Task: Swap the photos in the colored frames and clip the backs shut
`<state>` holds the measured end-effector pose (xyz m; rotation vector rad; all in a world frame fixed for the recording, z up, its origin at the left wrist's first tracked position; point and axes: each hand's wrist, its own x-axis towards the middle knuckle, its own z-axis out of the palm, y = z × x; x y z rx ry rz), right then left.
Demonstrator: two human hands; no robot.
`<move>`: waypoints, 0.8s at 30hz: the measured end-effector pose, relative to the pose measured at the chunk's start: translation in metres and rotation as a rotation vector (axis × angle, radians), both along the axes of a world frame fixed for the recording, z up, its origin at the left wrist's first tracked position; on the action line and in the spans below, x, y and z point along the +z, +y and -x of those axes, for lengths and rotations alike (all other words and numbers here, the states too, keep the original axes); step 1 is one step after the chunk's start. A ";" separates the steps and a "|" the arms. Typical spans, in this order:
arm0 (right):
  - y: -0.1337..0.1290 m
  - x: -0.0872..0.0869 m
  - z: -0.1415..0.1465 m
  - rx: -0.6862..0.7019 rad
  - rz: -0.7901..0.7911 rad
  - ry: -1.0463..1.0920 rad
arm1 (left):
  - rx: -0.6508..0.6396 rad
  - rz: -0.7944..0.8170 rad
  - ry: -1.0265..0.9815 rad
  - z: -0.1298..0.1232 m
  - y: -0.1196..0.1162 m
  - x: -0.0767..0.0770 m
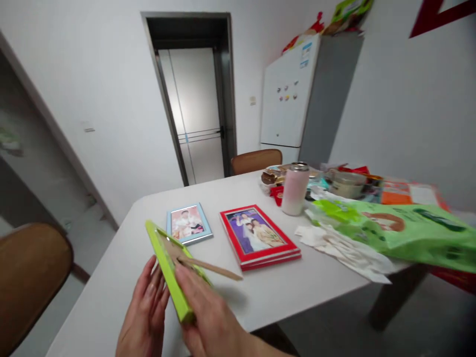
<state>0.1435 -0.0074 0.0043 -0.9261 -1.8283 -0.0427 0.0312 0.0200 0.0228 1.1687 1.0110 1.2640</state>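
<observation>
A lime-green photo frame [169,277] is tilted up above the near side of the table, its brown back and fold-out stand facing right. My right hand [210,312] grips its lower end, with fingers over the back side. My left hand [145,312] is against the front side, its fingers close together; the picture side is turned away from view. Just beyond lies a light-blue photo frame [205,228], picture up. To the right, a red photo frame [243,258] lies picture up on another red one.
On the white table [130,258] stand a pink-and-white tumbler [295,191] and a glass bowl [347,184]. A green package [409,228] and white tissues [342,248] lie at the right edge. Brown chairs [33,282] stand at the left and far side.
</observation>
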 end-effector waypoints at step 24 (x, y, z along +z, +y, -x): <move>0.032 -0.033 -0.042 -0.259 0.626 -0.428 | -0.058 -0.153 0.979 0.053 0.017 -0.081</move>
